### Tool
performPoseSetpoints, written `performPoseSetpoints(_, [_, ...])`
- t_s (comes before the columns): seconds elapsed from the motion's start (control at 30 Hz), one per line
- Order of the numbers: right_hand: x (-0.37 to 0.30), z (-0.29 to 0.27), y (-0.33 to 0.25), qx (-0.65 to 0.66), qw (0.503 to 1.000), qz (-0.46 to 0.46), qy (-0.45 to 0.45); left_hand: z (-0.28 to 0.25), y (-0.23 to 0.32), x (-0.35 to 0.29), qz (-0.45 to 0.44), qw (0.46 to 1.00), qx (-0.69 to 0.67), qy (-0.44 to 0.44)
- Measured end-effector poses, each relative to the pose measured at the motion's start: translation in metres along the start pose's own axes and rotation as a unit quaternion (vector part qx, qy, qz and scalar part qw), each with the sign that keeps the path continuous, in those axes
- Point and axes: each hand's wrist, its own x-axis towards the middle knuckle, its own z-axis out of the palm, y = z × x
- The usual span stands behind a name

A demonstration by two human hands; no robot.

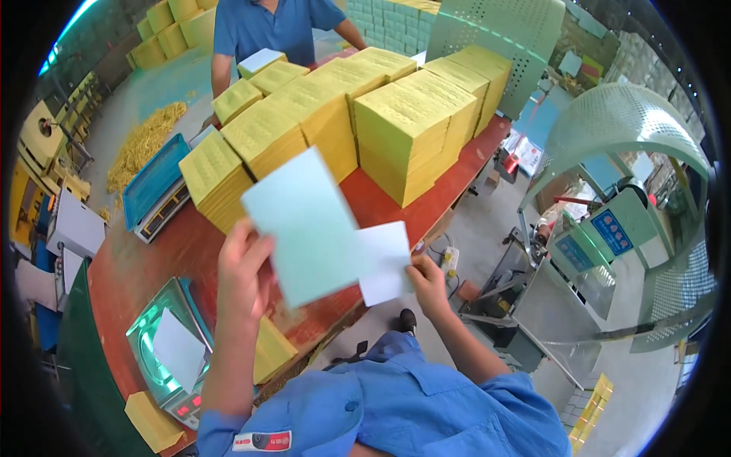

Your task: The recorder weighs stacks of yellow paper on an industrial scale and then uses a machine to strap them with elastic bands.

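Note:
My left hand point(245, 266) pinches the left edge of a large pale blue-green sheet point(308, 228), held tilted above the red table point(335, 316). Between the fingers of my right hand point(428, 286) is the edge of a smaller white sheet point(388, 266). The two sheets overlap at the large one's lower right corner. Just beyond them stand tall stacks of yellow paper point(407, 145). Left of my left forearm, a digital scale point(145, 335) carries a white sheet point(179, 350). A yellow paper block point(272, 352) lies partly behind that forearm.
A person in a blue shirt point(278, 34) stands across the table. A scale with a blue tray point(158, 181) sits at the table's far left. Another yellow piece point(152, 421) lies by the near scale. To the right is a machine with a perforated guard point(624, 122).

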Motion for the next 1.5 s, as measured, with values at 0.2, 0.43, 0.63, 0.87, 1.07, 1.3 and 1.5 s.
performPoseSetpoints(0.2, [0.043, -0.077, 0.023, 0.024, 0.998, 0.057, -0.019, 0.121, -0.035, 0.158, 0.051, 0.998, 0.022, -0.018])
performPoseSetpoints(0.43, [0.100, -0.116, 0.014, 0.118, 0.980, 0.101, -0.124, 0.189, -0.055, 0.216, 0.037, 0.980, 0.179, 0.074])
performPoseSetpoints(0.63, [0.139, -0.135, 0.008, 0.064, 0.973, 0.101, -0.197, 0.202, -0.058, 0.216, 0.061, 0.943, 0.309, 0.106])
performPoseSetpoints(0.87, [0.142, -0.135, 0.015, 0.099, 0.964, 0.116, -0.219, 0.190, -0.066, 0.206, 0.137, 0.875, 0.441, 0.143])
performPoseSetpoints(1.07, [0.156, -0.150, 0.028, 0.146, 0.941, 0.128, -0.276, 0.209, -0.042, 0.225, 0.430, 0.659, 0.615, 0.046])
performPoseSetpoints(1.3, [0.205, -0.157, 0.004, 0.216, 0.932, 0.056, -0.285, 0.226, -0.069, 0.275, 0.246, 0.634, 0.729, -0.085])
performPoseSetpoints(1.5, [0.233, -0.142, 0.005, 0.109, 0.968, -0.050, -0.221, 0.217, -0.099, 0.274, 0.296, 0.611, 0.728, -0.094])
